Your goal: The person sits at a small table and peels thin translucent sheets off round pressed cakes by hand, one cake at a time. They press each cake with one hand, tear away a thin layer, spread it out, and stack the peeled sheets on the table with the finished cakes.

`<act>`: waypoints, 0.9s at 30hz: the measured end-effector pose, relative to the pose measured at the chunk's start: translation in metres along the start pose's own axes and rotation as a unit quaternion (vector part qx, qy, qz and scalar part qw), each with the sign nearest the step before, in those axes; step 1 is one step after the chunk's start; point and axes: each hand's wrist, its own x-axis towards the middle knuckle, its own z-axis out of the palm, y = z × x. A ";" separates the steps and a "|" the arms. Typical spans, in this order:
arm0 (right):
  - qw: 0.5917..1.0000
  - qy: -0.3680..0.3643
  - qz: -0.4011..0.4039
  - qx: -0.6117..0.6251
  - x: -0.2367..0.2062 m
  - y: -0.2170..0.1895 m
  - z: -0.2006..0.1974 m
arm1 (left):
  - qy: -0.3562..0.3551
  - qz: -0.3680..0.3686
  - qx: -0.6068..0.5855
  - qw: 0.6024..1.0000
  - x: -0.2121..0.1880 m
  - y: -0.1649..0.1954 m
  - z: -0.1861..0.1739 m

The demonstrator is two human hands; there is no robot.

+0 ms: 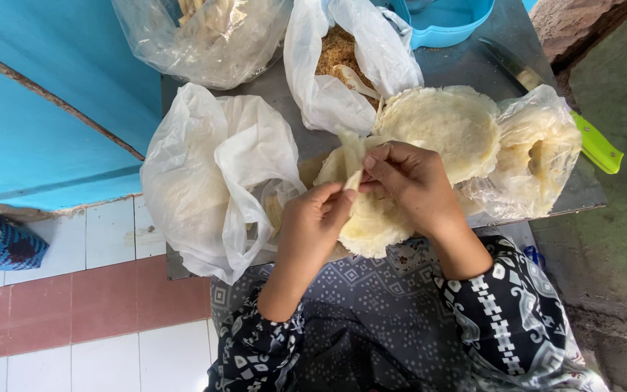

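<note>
While both hands [357, 196] pinch a thin wrapper [371, 218] | plastic bags [205, 181] crowd the table [466, 65].

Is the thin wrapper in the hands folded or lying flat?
Partly folded: the left hand and right hand pinch one edge of the pale round wrapper up and over; the rest lies flat.

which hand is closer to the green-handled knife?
Right. The right hand pinches the pale wrapper nearer the table's right side, where the knife lies; the left hand is farther left.

Home food-prep spot: metal table [473, 69] w/ wrapper stack [440, 120], knife [546, 94].
</note>
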 end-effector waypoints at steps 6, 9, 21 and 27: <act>0.983 -0.056 -0.075 -0.158 -0.015 -0.015 0.004 | 0.010 -0.079 -0.044 0.996 0.001 -0.016 -0.011; 0.940 -0.066 -0.135 -0.305 -0.023 -0.018 0.017 | -0.004 -0.093 -0.136 0.986 0.001 -0.024 -0.011; 0.957 -0.059 -0.088 -0.271 -0.021 -0.019 0.006 | -0.008 -0.079 -0.143 0.987 0.001 -0.028 -0.011; 0.955 0.029 -0.080 -0.283 -0.023 -0.005 0.010 | -0.065 -0.062 -0.166 0.982 -0.004 -0.018 -0.011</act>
